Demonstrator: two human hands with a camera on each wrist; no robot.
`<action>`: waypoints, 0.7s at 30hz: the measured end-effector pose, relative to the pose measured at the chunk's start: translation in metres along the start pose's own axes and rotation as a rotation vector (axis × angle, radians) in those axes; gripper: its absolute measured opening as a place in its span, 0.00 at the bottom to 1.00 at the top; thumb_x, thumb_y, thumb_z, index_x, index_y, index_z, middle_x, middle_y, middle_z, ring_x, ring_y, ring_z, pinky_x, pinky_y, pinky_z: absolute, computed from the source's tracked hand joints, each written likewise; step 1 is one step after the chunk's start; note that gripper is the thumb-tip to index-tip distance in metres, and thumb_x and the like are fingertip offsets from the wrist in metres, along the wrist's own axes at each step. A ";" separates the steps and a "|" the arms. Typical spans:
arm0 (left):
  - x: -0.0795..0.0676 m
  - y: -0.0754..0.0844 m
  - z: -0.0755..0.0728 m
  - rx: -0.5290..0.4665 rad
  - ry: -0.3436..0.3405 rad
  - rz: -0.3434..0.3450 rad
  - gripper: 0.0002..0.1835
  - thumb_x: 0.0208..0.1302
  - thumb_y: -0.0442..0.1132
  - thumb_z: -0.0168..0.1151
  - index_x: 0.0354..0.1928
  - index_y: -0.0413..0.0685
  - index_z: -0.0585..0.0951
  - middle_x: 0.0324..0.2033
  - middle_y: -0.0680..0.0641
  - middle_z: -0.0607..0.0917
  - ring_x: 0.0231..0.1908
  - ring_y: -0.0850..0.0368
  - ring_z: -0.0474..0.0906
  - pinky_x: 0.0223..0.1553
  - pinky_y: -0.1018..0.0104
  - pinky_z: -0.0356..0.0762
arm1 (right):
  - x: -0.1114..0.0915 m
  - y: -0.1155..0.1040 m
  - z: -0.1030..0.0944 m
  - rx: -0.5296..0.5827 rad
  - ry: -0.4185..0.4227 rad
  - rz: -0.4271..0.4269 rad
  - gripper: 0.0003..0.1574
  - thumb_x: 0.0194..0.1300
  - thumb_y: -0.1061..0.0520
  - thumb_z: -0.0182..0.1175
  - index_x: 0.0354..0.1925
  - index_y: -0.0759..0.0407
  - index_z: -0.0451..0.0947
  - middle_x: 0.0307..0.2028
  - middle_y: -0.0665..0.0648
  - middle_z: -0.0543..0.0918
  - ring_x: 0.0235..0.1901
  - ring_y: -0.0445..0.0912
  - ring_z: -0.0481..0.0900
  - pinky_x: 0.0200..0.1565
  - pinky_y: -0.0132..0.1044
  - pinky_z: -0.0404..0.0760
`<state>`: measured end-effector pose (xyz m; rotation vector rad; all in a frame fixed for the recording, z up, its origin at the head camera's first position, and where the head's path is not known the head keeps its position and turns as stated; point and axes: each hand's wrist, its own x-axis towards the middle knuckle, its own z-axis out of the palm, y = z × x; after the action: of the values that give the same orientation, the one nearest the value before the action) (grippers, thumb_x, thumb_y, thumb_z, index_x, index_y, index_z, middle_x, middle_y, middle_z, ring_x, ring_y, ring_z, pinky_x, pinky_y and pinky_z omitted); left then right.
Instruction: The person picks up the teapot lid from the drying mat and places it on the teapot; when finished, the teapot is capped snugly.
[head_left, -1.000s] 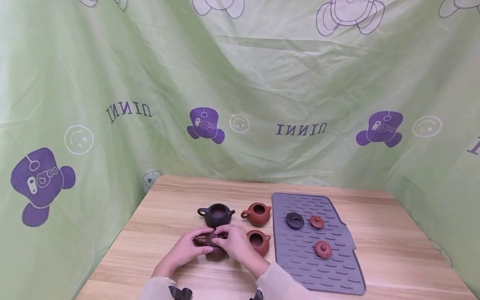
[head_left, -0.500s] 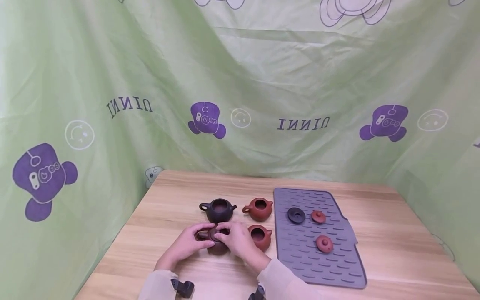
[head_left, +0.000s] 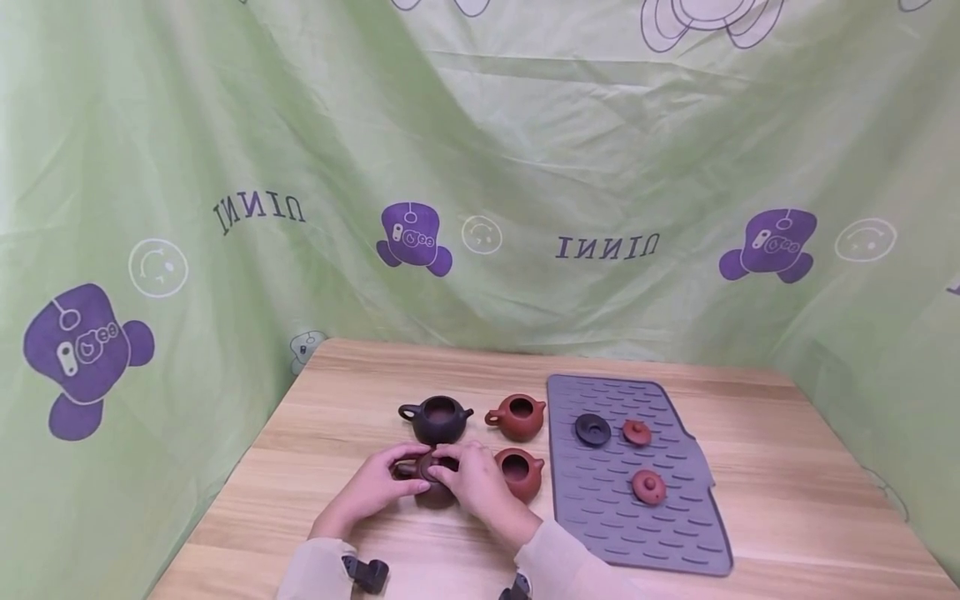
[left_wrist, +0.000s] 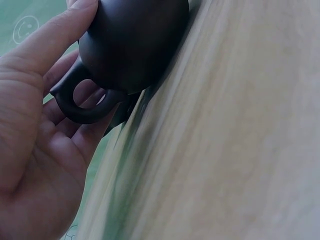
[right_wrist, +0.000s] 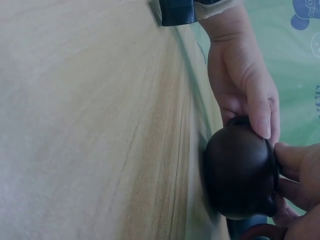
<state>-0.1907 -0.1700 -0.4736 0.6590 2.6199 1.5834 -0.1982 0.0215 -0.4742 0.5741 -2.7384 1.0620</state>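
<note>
A dark brown teapot (head_left: 437, 497) stands on the table between both hands in the head view. My left hand (head_left: 371, 490) holds it from the handle side, thumb and fingers on either side of its body. From the right, my right hand (head_left: 482, 483) pinches the pot's lid (head_left: 426, 468) at the top, partly hiding it. The left wrist view shows the loop handle (left_wrist: 82, 116) in front of the curled fingers. In the right wrist view, the left thumb (right_wrist: 262, 122) presses near the pot's rim, beside the right fingers.
Behind stands a black lidless teapot (head_left: 440, 429). Two red lidless teapots (head_left: 527, 432) are at the right, one close to my right hand. A grey mat (head_left: 600, 521) carries a black lid (head_left: 583, 431) and two red lids (head_left: 648, 488). Green cloth (head_left: 480, 308) surrounds the table.
The head view has tilted slightly, so the table appears a little higher. Both hands stay at the brown teapot with almost no visible movement.
</note>
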 end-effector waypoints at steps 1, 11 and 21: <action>0.001 -0.001 0.000 0.000 -0.002 -0.001 0.26 0.55 0.35 0.74 0.56 0.36 0.79 0.53 0.37 0.80 0.56 0.39 0.74 0.59 0.43 0.67 | 0.000 0.000 0.000 0.004 0.000 0.000 0.12 0.58 0.51 0.71 0.42 0.50 0.88 0.40 0.51 0.85 0.43 0.49 0.80 0.45 0.43 0.77; 0.008 -0.037 0.004 0.012 -0.009 -0.023 0.27 0.55 0.40 0.74 0.57 0.44 0.79 0.54 0.43 0.81 0.57 0.44 0.73 0.60 0.45 0.66 | 0.001 0.000 -0.006 0.039 -0.049 0.015 0.13 0.59 0.52 0.71 0.44 0.51 0.87 0.44 0.52 0.85 0.46 0.49 0.80 0.47 0.43 0.78; 0.012 -0.026 0.002 0.026 -0.033 -0.026 0.32 0.54 0.48 0.75 0.60 0.47 0.78 0.58 0.45 0.78 0.59 0.42 0.72 0.60 0.43 0.65 | 0.000 0.011 -0.052 0.141 -0.007 0.052 0.16 0.60 0.53 0.69 0.47 0.55 0.85 0.39 0.57 0.86 0.34 0.47 0.84 0.39 0.43 0.81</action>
<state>-0.2097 -0.1745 -0.4941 0.6441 2.6192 1.5210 -0.2024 0.0641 -0.4425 0.5288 -2.7135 1.2755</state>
